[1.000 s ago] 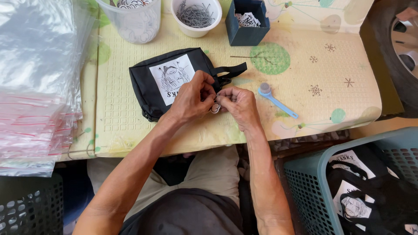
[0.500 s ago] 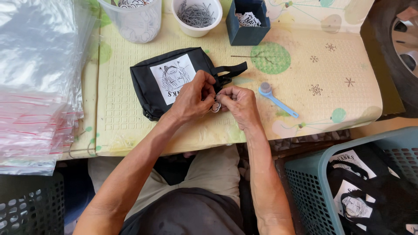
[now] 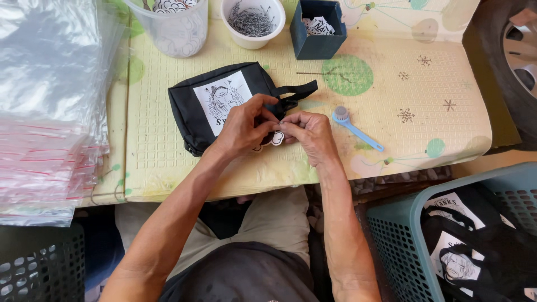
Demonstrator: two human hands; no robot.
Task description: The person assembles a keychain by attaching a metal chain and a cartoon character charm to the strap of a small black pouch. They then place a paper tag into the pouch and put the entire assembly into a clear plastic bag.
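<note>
At centre of the pale yellow padded surface (image 3: 168, 162) lies a black pouch (image 3: 235, 103) w/ a white printed patch on its face and a black strap sticking out to the right. Both hands meet just below and right of the pouch, at its strap end. Left hand (image 3: 243, 126) has fingers curled tight, thumb & forefinger pinched on something small at the pouch edge; right hand (image 3: 307, 131) is likewise pinched narrow, fingertips touching the left's. Between them hangs a small white tag (image 3: 277, 138), partly hidden under the fingers; can't tell exactly which hand grips it or how it joins the pouch. Just right of the right hand, apart from it, lies a light blue brush (image 3: 355, 127) w/ round head & slim handle angled down-right. Along the far edge: a clear plastic cup (image 3: 170, 28) w/ white pieces inside, a white bowl (image 3: 253, 21) full of thin metal bits, and a dark blue box (image 3: 318, 31) holding printed tags. Left side: a thick stack of clear plastic bags (image 3: 50, 112) overhanging the surface. Lower right: a teal mesh basket (image 3: 403, 240) w/ more black pouches inside. Lower left corner: a dark crate (image 3: 39, 268).
</note>
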